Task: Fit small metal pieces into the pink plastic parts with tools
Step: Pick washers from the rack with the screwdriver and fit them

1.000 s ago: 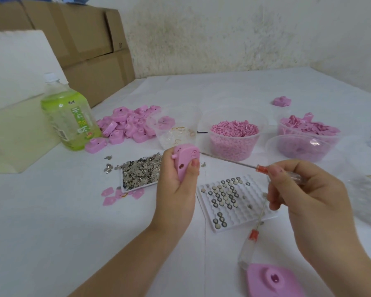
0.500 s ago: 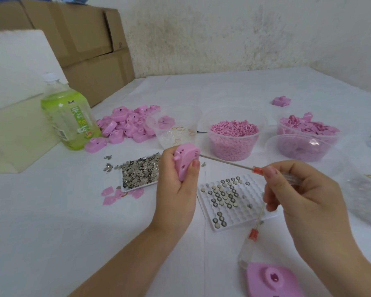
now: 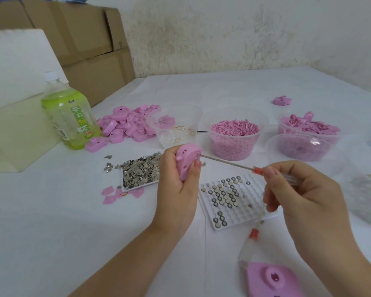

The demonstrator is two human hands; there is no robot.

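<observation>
My left hand (image 3: 177, 187) grips a pink plastic part (image 3: 187, 162) upright above the table. My right hand (image 3: 304, 202) pinches a thin screwdriver (image 3: 244, 167) with a red collar and clear handle; its metal tip touches the right side of the pink part. A small tray of loose metal pieces (image 3: 140, 172) lies left of my left hand. A white dimpled tray (image 3: 234, 202) holding several round metal discs lies between my hands. A second screwdriver (image 3: 251, 241) lies on the table below my right hand.
A heap of pink parts (image 3: 129, 125) lies beside a green drink bottle (image 3: 70, 118). Clear tubs hold pink granules (image 3: 234, 136), pink parts (image 3: 308, 127) and springs (image 3: 176, 131). Another pink part (image 3: 272, 279) sits at the near edge. Cardboard boxes (image 3: 84, 39) stand at the back left.
The pink part and the screwdriver tip have shifted slightly left together. My right hand has followed to the left, keeping the tip against the part.
</observation>
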